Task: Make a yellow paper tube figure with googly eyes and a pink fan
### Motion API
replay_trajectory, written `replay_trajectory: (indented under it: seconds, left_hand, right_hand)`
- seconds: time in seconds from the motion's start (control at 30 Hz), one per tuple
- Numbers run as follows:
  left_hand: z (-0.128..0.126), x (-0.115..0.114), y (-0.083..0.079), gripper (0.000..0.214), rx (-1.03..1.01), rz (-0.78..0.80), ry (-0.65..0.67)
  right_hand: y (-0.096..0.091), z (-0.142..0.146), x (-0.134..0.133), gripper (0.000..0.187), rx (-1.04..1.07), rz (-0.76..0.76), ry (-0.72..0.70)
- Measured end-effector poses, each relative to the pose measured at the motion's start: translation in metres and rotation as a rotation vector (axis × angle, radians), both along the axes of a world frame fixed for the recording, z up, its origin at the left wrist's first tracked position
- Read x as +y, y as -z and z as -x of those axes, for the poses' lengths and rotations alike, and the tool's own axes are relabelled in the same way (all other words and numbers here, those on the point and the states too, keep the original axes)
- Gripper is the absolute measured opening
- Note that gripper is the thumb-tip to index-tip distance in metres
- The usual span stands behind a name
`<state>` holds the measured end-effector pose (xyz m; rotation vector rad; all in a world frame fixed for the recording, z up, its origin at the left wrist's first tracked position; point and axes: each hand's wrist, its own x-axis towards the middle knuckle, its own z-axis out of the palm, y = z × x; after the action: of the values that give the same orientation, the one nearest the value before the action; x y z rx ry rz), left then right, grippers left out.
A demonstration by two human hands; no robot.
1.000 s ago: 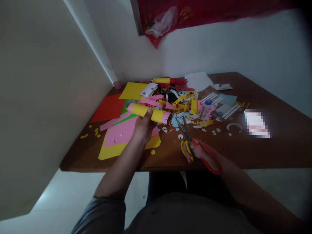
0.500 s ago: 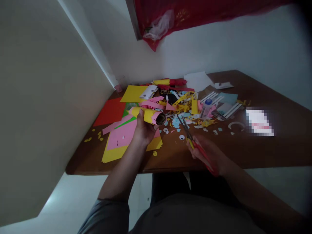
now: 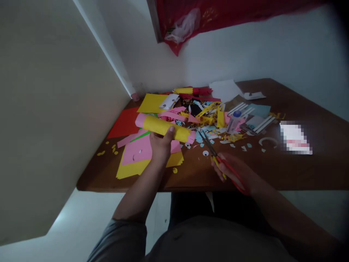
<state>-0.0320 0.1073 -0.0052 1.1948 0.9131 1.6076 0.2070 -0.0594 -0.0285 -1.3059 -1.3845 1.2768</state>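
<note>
A tube wrapped in yellow paper with pink paper at both ends, a paper tube (image 3: 156, 124), is gripped by my left hand (image 3: 161, 143), thumb along its near side. The tube lies slantwise above the sheets, its right pink end showing cut slits. In my right hand (image 3: 234, 169) are scissors (image 3: 211, 147) with red and yellow handles, their blades slightly parted and pointing away from me. The blade tips are just right of the tube's right end, apart from it. Below my left hand lie pink sheets (image 3: 136, 151) on yellow sheets (image 3: 131, 168).
Paper scraps (image 3: 207, 118) are heaped mid-table, with a glue bottle (image 3: 234, 122) beside them. A yellow and red paper tube (image 3: 192, 91) lies at the back. A googly eye (image 3: 205, 153) and yellow paper circles (image 3: 101, 153) lie on the brown table (image 3: 272, 171); a wall stands left.
My left hand has turned the tube, so its open right end no longer faces me and its long side shows. The scissors stay in my right hand, nearly in place.
</note>
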Motion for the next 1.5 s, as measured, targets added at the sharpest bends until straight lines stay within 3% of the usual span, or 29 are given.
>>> replay_trajectory:
  seconds: [0.23,0.43,0.63,0.8,0.9,1.17,1.5]
  left_hand:
    - [-0.004,0.005,0.004,0.067,-0.111,0.132,0.043]
    - [-0.007,0.003,0.004,0.082,-0.141,0.204,0.111]
    - [-0.011,0.004,0.007,0.082,-0.179,0.461,0.373]
    - [-0.011,0.002,-0.003,0.065,-0.251,0.479,0.496]
    - [-0.01,-0.001,-0.008,0.059,-0.244,0.473,0.498]
    - [-0.01,0.001,0.001,0.077,-0.307,0.439,0.473]
    - [-0.01,0.003,-0.003,0.058,-0.299,0.578,0.508]
  right_hand:
    - [0.009,0.013,-0.006,0.067,0.102,0.06,-0.153]
    - [0.006,0.028,-0.003,0.056,0.025,-0.047,0.067]
    - [0.005,0.024,0.008,0.051,-0.507,-0.171,0.237]
    - [0.0,0.011,0.014,0.055,-0.689,-0.295,0.347]
    - [-0.007,0.007,0.012,0.055,-0.676,-0.296,0.352]
    - [-0.016,0.008,-0.003,0.051,-0.584,-0.244,0.345]
    - [-0.009,0.002,0.002,0.053,-0.655,-0.342,0.407]
